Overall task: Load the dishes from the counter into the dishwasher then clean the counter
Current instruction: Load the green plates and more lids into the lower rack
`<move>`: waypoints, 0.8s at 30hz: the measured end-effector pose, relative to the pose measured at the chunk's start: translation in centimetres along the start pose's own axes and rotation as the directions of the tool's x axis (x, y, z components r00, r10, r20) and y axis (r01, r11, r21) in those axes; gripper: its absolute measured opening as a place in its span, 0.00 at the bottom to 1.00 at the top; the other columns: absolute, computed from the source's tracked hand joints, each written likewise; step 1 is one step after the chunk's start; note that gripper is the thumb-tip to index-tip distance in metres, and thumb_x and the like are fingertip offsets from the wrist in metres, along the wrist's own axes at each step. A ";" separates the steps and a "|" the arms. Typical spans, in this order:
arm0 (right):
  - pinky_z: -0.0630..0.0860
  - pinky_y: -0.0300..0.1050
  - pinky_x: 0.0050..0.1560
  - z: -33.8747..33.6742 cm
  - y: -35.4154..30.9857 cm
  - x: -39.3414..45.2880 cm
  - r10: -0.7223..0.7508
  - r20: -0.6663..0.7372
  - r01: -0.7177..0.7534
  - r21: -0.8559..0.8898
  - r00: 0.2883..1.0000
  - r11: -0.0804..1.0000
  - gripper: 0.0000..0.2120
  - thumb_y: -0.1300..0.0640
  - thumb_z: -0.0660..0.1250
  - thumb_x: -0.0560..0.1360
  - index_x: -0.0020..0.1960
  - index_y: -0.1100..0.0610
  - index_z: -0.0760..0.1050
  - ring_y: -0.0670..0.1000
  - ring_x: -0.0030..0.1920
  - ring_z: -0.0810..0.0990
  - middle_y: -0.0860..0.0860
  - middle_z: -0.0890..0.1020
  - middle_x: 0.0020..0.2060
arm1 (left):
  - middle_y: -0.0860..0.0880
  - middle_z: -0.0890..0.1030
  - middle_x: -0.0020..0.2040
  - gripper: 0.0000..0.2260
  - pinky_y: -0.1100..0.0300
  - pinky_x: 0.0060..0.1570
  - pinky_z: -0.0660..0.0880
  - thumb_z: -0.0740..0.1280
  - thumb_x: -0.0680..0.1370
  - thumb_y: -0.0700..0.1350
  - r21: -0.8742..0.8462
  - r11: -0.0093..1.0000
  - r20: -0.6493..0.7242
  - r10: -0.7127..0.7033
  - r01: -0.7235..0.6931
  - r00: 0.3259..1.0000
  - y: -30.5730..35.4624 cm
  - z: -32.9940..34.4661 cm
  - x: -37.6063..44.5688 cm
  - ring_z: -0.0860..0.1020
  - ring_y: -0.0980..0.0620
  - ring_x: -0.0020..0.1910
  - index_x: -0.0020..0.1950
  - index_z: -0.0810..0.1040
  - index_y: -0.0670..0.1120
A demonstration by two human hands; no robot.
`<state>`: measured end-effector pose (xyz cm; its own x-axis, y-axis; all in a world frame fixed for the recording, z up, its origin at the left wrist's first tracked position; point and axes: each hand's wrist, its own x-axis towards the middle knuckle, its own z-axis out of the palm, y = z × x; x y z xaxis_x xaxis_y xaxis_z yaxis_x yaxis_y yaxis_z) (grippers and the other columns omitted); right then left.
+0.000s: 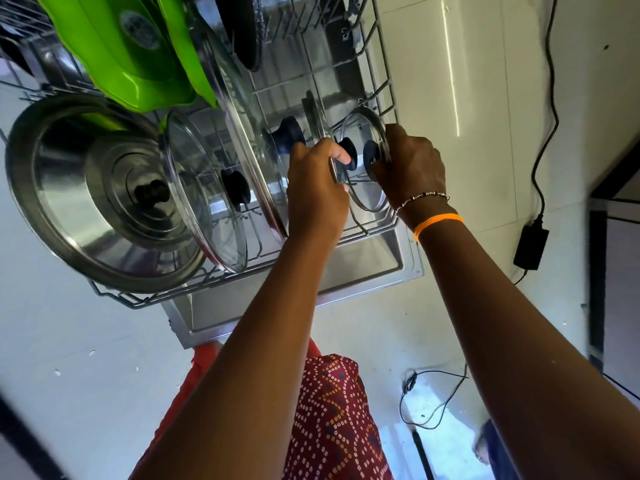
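Glass lid [367,174] stands on edge in the rack [388,98], knob leftward, both hands' fingers [341,155] seemingly closed on it.

Both hands' grip [360,161] sits on a small lid [363,174] in the rack [388,84]; left of it stand three more lids [207,192], plates [138,46] behind.

We see a small glass lid [367,188] with a black knob standing on edge in the dishwasher rack [388,81], near bigger lids.
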<state>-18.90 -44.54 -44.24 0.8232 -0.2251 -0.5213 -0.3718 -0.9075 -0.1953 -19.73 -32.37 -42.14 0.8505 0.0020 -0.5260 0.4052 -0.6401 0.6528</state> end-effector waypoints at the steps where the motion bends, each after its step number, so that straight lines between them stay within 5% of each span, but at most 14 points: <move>1: 0.64 0.46 0.39 -0.1 0.0 0.2 -0.004 0.004 0.004 -0.007 1.000 1.000 0.13 0.57 0.61 0.77 0.60 0.61 0.70 0.66 0.50 0.77 0.64 0.79 0.51 | 0.49 0.70 0.53 0.16 0.69 0.42 0.73 0.69 0.70 0.29 0.000 1.000 0.006 0.000 0.000 1.000 0.1 0.1 0.2 0.76 0.52 0.48 0.50 0.77 0.49; 4: 0.71 0.50 0.45 -0.7 -0.6 0.9 -0.002 0.044 0.003 -0.009 0.999 1.000 0.15 0.57 0.62 0.76 0.61 0.62 0.71 0.66 0.53 0.76 0.65 0.77 0.54 | 0.49 0.71 0.54 0.15 0.76 0.39 0.70 0.69 0.71 0.30 0.009 1.000 0.023 0.015 -0.015 1.000 0.2 0.2 0.1 0.74 0.54 0.49 0.51 0.77 0.48; 9: 0.72 0.51 0.56 -1.4 -2.0 2.8 -0.017 0.157 0.023 -0.036 0.987 0.999 0.18 0.56 0.64 0.75 0.64 0.59 0.71 0.64 0.60 0.74 0.63 0.74 0.61 | 0.47 0.71 0.56 0.14 0.69 0.47 0.74 0.70 0.71 0.31 -0.007 1.000 0.024 0.022 -0.022 0.999 -0.1 0.1 -0.1 0.76 0.49 0.54 0.51 0.76 0.47; 15: 0.73 0.50 0.55 -0.9 -2.2 4.2 -0.005 0.196 0.006 -0.005 0.981 1.000 0.19 0.52 0.67 0.74 0.62 0.60 0.73 0.63 0.59 0.75 0.62 0.75 0.60 | 0.48 0.69 0.58 0.19 0.82 0.37 0.67 0.67 0.71 0.28 0.016 0.999 0.092 0.036 -0.038 0.995 0.0 0.0 -0.5 0.69 0.62 0.40 0.56 0.75 0.47; 19: 0.75 0.49 0.51 -0.6 -0.9 3.8 0.019 0.226 -0.064 0.195 0.974 0.979 0.19 0.46 0.63 0.76 0.53 0.62 0.77 0.60 0.48 0.80 0.61 0.81 0.51 | 0.46 0.67 0.63 0.23 0.81 0.39 0.66 0.64 0.71 0.25 -0.011 0.999 0.113 0.034 -0.033 0.993 0.4 -0.2 -1.4 0.68 0.59 0.47 0.61 0.74 0.46; 22: 0.80 0.55 0.47 -0.9 1.1 3.1 0.180 0.183 -0.253 0.560 0.967 0.789 0.14 0.51 0.58 0.79 0.47 0.60 0.76 0.55 0.33 0.79 0.58 0.83 0.47 | 0.46 0.65 0.66 0.24 0.78 0.42 0.68 0.63 0.72 0.25 -0.047 0.998 0.127 0.052 -0.046 0.991 0.7 -0.6 -2.3 0.69 0.58 0.52 0.63 0.72 0.45; 24: 0.81 0.47 0.35 -1.4 2.2 2.3 0.258 0.206 -0.327 0.677 0.944 0.659 0.11 0.56 0.57 0.80 0.50 0.62 0.75 0.49 0.24 0.78 0.55 0.81 0.44 | 0.47 0.64 0.68 0.25 0.80 0.43 0.67 0.61 0.72 0.25 -0.073 0.996 0.145 0.051 -0.041 0.988 0.7 -0.6 -2.9 0.70 0.54 0.60 0.65 0.71 0.45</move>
<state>-17.25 -47.51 -44.72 0.5931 -0.3735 -0.7132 -0.8051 -0.2839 -0.5208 -21.71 -32.35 -39.78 0.8123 -0.1425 -0.5655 0.3937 -0.5814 0.7120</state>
